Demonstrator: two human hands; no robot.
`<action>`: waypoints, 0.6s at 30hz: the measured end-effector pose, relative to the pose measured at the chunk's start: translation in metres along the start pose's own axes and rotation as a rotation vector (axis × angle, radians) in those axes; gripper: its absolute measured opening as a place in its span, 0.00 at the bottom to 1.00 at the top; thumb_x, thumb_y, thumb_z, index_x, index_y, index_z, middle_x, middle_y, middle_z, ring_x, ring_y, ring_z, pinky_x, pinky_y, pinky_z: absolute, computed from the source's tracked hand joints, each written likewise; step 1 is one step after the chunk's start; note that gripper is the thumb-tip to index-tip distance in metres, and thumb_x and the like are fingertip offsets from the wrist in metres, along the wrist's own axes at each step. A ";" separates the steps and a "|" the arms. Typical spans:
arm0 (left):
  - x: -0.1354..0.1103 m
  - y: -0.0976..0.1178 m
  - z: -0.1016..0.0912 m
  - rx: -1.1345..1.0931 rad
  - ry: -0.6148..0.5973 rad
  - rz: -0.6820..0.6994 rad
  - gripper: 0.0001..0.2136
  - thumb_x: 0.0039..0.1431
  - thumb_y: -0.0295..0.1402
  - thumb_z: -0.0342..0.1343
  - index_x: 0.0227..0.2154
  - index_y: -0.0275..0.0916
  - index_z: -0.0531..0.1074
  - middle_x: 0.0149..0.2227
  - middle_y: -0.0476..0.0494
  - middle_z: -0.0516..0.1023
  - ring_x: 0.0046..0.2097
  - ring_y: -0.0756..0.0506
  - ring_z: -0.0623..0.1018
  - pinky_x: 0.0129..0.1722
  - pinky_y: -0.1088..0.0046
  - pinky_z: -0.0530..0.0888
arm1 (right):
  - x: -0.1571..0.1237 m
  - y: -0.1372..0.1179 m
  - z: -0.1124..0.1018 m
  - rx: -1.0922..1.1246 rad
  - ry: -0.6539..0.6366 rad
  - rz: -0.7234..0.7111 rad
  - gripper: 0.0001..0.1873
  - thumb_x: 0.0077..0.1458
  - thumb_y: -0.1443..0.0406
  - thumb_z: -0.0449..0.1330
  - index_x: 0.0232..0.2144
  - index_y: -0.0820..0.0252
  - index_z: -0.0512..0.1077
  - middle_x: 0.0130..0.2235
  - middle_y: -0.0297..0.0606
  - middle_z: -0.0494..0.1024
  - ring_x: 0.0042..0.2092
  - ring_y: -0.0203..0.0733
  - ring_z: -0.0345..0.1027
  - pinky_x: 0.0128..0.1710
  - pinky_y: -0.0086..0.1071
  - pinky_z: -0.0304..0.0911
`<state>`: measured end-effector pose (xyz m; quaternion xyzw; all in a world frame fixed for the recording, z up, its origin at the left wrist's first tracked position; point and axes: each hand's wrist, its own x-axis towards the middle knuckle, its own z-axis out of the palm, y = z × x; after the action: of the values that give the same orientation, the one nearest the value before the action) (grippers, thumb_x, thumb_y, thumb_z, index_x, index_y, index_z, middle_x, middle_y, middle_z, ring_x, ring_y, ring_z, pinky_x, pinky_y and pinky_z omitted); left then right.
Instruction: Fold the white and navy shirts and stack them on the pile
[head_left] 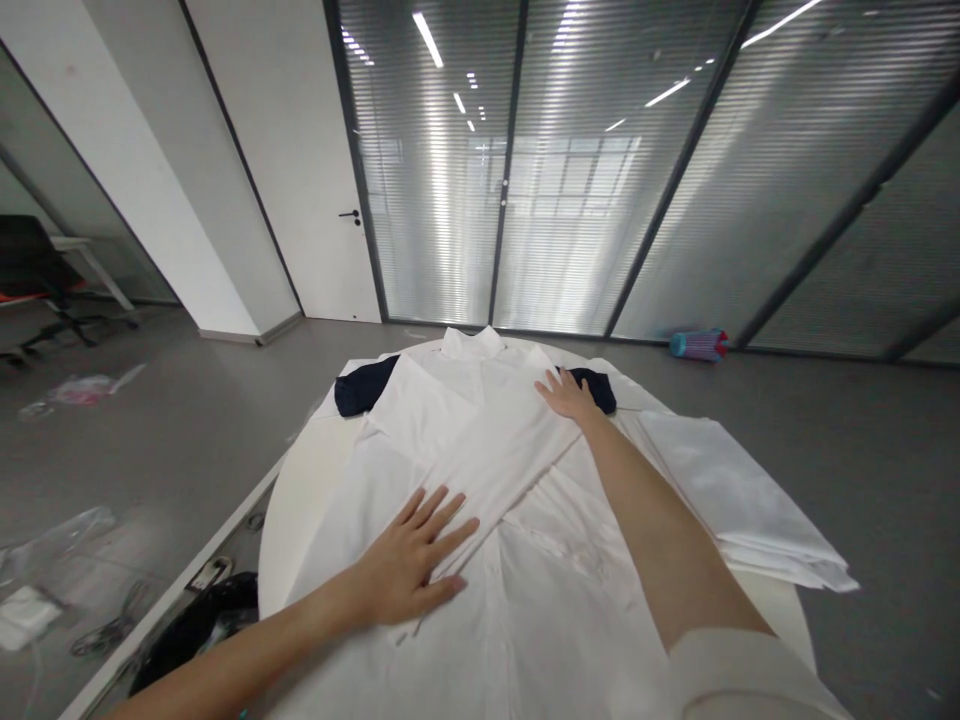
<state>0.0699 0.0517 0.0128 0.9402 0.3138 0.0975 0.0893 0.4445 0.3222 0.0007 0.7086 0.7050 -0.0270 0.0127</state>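
If lifting the white button-front shirt (540,570), spread front-up on the round table (304,490), expect probably light, limp, crease-prone cloth. Best pinched at collar (472,344). Resting splayed left hand (409,560) low on the crossed-over sleeve (487,450), splayed right hand (568,393) near its top, gripping nothing.

This looks like an office: beyond the far edge of the round, pale surface (292,520) stands a full-height glass partition (570,270) in dark frames, with slatted blinds (439,230) and reflections of strip lights (427,40). Next to the partition is a plain white door (300,150) with a black lever handle (349,214). Well off the surface's left edge, a dark chair (34,255) on a star-shaped base stands by a white desk (73,243) on the smooth grey floor (232,400).
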 end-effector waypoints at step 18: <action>0.212 -0.175 -0.063 -1.028 0.458 -0.695 0.12 0.63 0.37 0.59 0.44 0.35 0.76 0.44 0.41 0.77 0.32 0.49 0.80 0.28 0.76 0.72 | -0.170 -0.078 0.029 0.333 0.257 -0.556 0.29 0.69 0.50 0.45 0.60 0.61 0.70 0.66 0.47 0.62 0.68 0.49 0.52 0.67 0.44 0.50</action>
<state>0.1209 0.3250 0.0602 0.5772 0.5237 0.3978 0.4840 0.3647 0.1518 -0.0167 0.4792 0.8529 -0.0547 -0.1997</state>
